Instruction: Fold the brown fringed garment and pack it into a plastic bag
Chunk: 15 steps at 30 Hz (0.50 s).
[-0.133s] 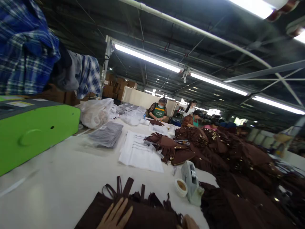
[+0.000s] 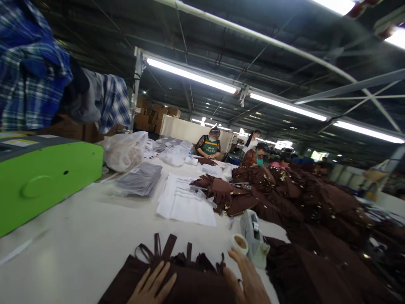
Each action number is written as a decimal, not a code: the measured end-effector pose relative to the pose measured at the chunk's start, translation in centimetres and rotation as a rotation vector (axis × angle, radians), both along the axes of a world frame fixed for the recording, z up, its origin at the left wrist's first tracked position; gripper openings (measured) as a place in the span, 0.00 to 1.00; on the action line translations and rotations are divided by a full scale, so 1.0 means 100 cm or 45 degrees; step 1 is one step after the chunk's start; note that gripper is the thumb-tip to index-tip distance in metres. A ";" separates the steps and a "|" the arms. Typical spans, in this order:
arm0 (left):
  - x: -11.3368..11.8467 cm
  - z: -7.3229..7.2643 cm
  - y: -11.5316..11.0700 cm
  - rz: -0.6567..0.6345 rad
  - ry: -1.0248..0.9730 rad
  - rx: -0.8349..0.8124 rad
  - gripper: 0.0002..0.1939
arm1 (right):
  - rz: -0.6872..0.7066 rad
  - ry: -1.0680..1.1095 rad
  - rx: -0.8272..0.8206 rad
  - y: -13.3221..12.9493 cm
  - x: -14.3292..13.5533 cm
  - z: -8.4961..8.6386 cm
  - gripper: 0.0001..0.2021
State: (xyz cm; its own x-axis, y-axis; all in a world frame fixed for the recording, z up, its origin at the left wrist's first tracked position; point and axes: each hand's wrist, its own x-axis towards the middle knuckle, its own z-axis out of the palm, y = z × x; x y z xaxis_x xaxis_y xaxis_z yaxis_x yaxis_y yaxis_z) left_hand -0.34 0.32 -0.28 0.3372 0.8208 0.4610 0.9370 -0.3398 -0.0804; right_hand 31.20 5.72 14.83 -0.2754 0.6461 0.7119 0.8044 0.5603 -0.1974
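A dark brown fabric piece with straps and loops along its far edge [image 2: 198,287] lies on the white table [image 2: 79,240] in front of me. Flat on its left part, with fingers spread, rests my left hand [image 2: 153,285]. My right hand [image 2: 248,280] is at the piece's right end, its thumb and fingers apart and nothing held. Whether the right thumb touches the fabric I cannot tell. Just beyond the right fingertips are a roll of tape [image 2: 239,243] and a grey tape dispenser [image 2: 253,236].
Brown fabric goods with gold-coloured metal parts [image 2: 310,211] are heaped along the right. White sheets [image 2: 185,207] and bagged grey items [image 2: 139,179] lie ahead. A green machine [image 2: 53,181] stands at the left, below hanging plaid shirts [image 2: 34,80]. A co-worker [image 2: 210,145] works at the far end.
My right hand has come up from the bottom edge toward the tape roll, and its fingers have spread. The left hand stays on the brown fabric.
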 end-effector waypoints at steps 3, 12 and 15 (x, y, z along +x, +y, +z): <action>-0.005 0.002 0.003 -0.035 0.013 -0.124 0.37 | 0.106 -0.082 0.169 0.005 -0.032 0.001 0.25; 0.021 0.067 -0.023 0.085 -0.162 -0.377 0.43 | 0.289 -0.448 -0.360 0.016 -0.056 -0.090 0.21; 0.018 0.082 -0.017 0.009 -0.218 -0.485 0.38 | 0.237 -0.409 -0.489 0.012 -0.057 -0.083 0.22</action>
State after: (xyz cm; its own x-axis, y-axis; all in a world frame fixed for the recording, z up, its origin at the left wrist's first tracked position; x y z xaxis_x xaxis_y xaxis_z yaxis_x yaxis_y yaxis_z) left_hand 1.51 -1.38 7.93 0.2760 0.9455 0.1726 0.9284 -0.3087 0.2070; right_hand 25.47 6.89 6.54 -0.5756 0.7629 0.2945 0.7518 0.6354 -0.1766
